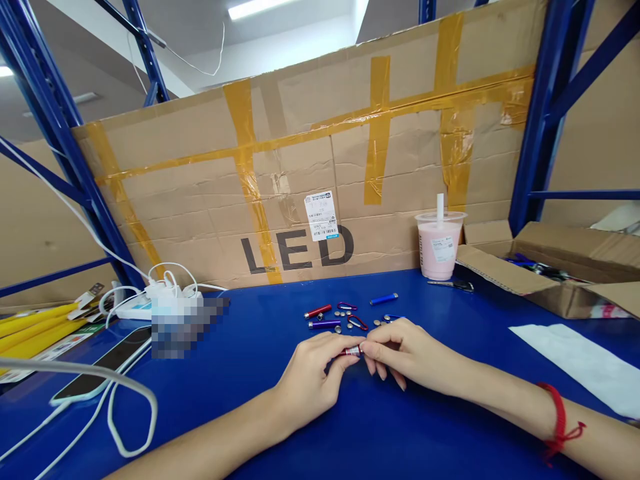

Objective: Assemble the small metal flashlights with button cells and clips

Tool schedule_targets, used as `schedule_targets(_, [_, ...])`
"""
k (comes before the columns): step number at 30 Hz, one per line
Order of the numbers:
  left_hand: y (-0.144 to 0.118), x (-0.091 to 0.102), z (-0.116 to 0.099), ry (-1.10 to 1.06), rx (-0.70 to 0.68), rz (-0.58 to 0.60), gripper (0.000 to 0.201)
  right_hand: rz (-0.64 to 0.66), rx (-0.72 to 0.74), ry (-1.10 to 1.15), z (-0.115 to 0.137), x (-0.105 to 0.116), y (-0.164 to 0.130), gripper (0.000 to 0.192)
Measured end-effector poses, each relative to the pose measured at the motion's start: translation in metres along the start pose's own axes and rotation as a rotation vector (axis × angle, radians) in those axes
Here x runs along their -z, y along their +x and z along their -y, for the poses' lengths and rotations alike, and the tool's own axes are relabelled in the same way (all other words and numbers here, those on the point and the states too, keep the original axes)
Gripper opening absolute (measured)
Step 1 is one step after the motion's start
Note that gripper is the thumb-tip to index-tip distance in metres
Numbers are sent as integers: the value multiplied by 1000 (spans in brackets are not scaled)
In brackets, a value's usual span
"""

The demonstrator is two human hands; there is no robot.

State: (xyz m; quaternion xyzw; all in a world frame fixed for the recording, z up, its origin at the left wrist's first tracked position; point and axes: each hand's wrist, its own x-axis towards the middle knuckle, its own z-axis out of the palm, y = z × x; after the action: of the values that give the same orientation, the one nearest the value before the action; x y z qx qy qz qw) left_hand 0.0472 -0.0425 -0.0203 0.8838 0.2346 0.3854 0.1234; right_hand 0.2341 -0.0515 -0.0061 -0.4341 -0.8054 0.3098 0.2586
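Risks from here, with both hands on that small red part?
1. Both hands, left hand and right hand, pinch the small red part by the fingertips; it may slip and roll on the smooth blue table.
2. Tiny button cells lie loose just beyond the fingers; a nudge could scatter them.
3. The pink drink stands near the right forearm; a wide reach might tip it.

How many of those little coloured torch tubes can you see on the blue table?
4: a red tube, a purple tube, a blue tube, and a red one held between both hands. More may hide behind the hands.
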Motion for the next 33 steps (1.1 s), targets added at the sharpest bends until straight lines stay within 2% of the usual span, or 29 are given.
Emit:
schedule_targets(9, [0, 0, 0, 9, 17, -24, 22, -36, -28, 77, -9, -3, 2, 48])
schedule_targets(17, [2, 1, 0, 43, 131, -44, 19, -98, -61, 76, -7, -2, 7, 49])
schedule_targets(23, [3, 1, -1, 37, 196, -36, 19, -218, -74, 73, -2, -1, 9, 44])
schedule_targets(27, [3, 1, -1, 100, 207, -17, 21, -263, -52, 154, 0, 1, 10, 38])
schedule_targets(33, [4, 2, -1, 154, 292, -25, 23, -270, -159, 293, 4, 1, 11, 38])
